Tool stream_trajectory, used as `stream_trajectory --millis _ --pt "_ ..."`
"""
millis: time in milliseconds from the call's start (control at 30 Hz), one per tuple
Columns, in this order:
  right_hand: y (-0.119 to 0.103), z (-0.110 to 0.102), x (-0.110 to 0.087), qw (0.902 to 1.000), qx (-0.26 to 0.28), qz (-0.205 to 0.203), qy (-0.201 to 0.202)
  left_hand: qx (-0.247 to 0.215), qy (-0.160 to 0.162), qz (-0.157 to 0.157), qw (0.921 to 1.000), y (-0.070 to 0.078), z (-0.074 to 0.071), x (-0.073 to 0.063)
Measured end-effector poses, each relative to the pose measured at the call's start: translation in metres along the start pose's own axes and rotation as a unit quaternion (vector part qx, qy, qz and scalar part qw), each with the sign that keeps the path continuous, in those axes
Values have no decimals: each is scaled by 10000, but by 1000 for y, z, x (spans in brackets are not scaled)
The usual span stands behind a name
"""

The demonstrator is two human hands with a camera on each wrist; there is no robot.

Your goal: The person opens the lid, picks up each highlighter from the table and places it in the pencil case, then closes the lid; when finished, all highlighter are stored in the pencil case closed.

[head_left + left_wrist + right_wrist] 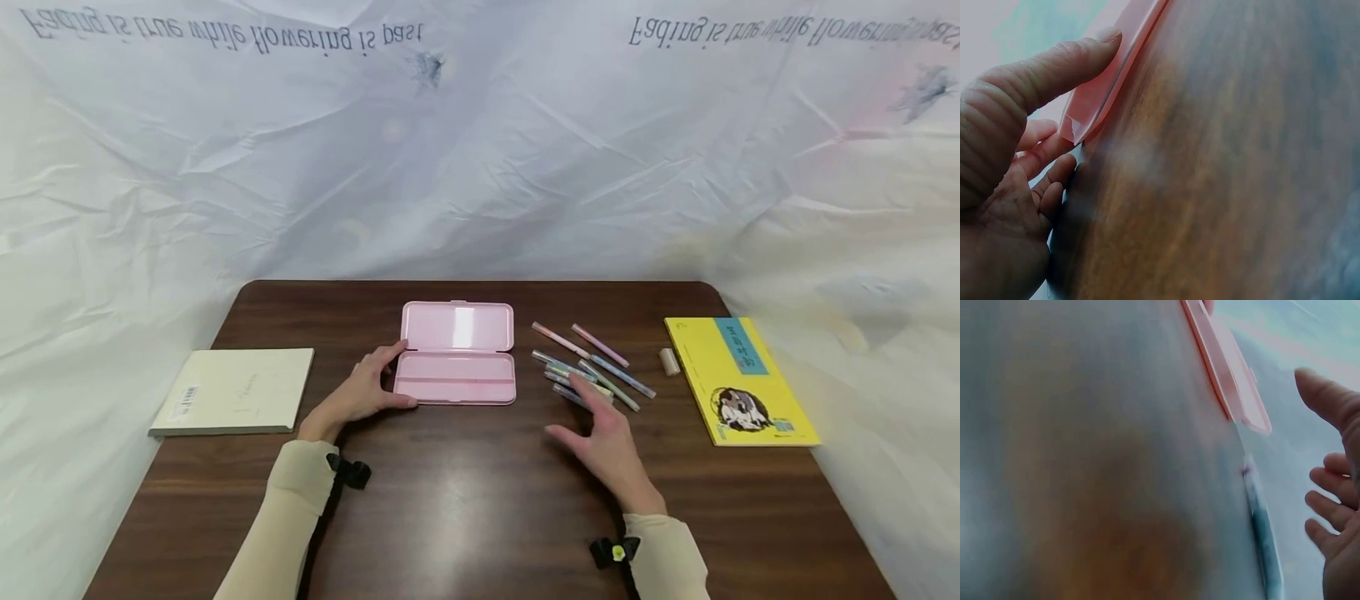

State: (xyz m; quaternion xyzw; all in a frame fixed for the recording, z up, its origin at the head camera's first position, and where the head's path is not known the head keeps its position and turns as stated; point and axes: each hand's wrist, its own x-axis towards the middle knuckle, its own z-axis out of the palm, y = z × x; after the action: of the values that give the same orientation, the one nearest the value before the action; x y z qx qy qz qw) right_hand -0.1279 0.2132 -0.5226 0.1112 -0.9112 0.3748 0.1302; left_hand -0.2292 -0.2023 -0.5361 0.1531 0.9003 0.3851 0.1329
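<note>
A pink pencil case lies with its lid raised at the back of the table, its bare tray facing up. My left hand holds the case by its left end. In the left wrist view the thumb presses the front wall while other fingers sit around the corner. To the right lies a loose pile of several slim coloured pens. Over the near side of that pile hovers my right hand, thumb and fingers spread. The right wrist view shows nothing in its grasp, with one pen beside it.
A small whitish block lies right of the pens, beside a yellow book. At the far left is a cream-covered book. White printed sheeting hangs behind the dark wooden table.
</note>
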Motion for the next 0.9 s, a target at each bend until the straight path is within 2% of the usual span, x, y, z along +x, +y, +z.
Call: stream_trajectory --millis 100,167,300,400,467,700,900 --pt "6 -6 -14 9972 102 -241 708 -12 -4 10 10000 0 -1 0" --pt "11 -10 -22 9937 104 -220 1097 14 -11 41 10000 0 -1 0" --pt "21 -18 -35 9872 138 324 1559 40 -26 8 10000 0 0 1" --pt "27 -22 -42 9823 157 723 1721 18 -21 -30 10000 0 1 1" --pt "31 -21 -43 9805 149 839 1773 27 -13 -45 10000 -1 1 0" --pt "41 -15 -41 9776 160 907 1894 -34 -88 -93 9999 -1 -1 -1" --pt "44 -13 -36 9777 175 996 1843 -38 -53 -78 9999 0 1 0"
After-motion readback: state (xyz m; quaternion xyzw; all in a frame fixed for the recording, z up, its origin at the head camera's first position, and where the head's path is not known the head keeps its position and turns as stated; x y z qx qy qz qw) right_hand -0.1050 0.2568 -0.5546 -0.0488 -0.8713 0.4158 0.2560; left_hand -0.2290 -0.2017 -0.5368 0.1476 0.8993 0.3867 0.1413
